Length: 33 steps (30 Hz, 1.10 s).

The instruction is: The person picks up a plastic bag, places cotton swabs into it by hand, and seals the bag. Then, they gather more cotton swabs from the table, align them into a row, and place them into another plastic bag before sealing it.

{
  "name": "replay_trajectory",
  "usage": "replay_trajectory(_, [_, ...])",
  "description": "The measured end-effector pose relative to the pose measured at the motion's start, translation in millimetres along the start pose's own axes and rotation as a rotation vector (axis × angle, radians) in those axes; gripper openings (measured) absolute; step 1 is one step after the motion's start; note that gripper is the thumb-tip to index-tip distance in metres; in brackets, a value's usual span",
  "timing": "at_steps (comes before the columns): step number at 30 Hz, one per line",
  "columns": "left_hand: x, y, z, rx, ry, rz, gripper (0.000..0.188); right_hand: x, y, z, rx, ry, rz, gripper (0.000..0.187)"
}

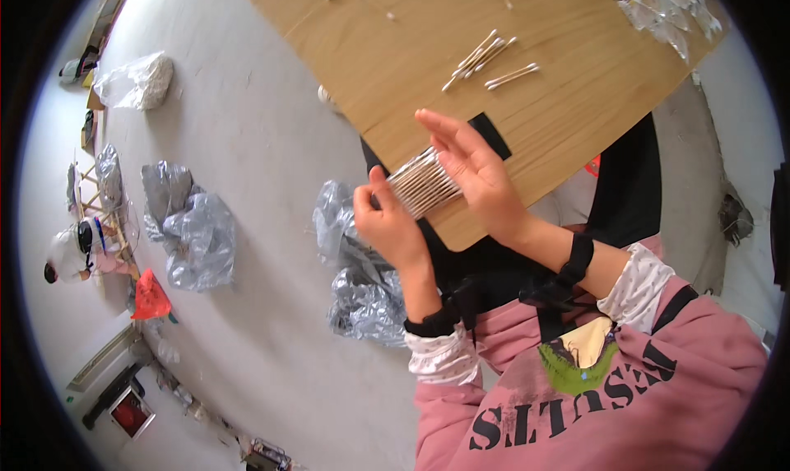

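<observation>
A bundle of cotton swabs [424, 183], wooden-stemmed and lying side by side, spans the gap between my two hands above the table's near corner. My left hand [392, 226] is closed around the bundle's left side, thumb pointing up. On the other side, my right hand [484, 173] has its fingers stretched out, with the palm side against the swabs. Beyond the hands, a small loose pile of cotton swabs [480, 55] lies on the wooden table [568, 101], with a few more [512, 77] beside it.
More stray swabs [377, 7] lie at the table's far side. Clear plastic packaging [666, 10] is heaped at its far right corner. Grey plastic bags [197, 232] and a white bag [140, 83] rest on the floor to the left. A red bag [151, 296] lies farther off.
</observation>
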State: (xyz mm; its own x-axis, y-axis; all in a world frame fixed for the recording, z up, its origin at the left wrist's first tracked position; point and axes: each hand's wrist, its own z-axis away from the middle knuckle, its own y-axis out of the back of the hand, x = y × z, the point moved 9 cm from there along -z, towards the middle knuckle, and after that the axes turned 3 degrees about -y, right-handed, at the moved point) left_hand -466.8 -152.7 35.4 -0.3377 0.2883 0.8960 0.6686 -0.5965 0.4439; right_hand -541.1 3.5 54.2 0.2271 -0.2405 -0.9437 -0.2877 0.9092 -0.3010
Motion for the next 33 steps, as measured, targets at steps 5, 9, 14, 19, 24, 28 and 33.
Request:
replay_trajectory(5, [22,14,14,0.027,-0.169,-0.336,0.049,-43,41,-5,0.051,0.184,0.168,0.046])
replay_trajectory(9, [69,-31,56,-0.357,-0.605,-0.704,0.085,-86,136,-30,0.248,0.309,0.576,0.048])
replay_trajectory(14, [58,-64,78,-0.549,-0.634,-0.792,0.108,-124,222,-87,0.327,0.51,1.079,0.051])
replay_trajectory(19, [60,-65,79,-0.566,-0.643,-0.859,0.112,-112,250,-131,0.362,0.477,1.587,0.054])
replay_trajectory(24, [57,-62,78,-0.564,-0.635,-0.895,0.113,-85,222,-97,0.286,0.48,1.592,0.056])
replay_trajectory(28, [58,-63,79,-0.551,-0.645,-0.893,0.112,-87,168,-22,-0.041,0.579,1.533,0.055])
replay_trajectory(33, [64,-60,78,-0.517,-0.608,-0.751,0.105,-71,124,51,-0.542,0.57,1.306,0.064])
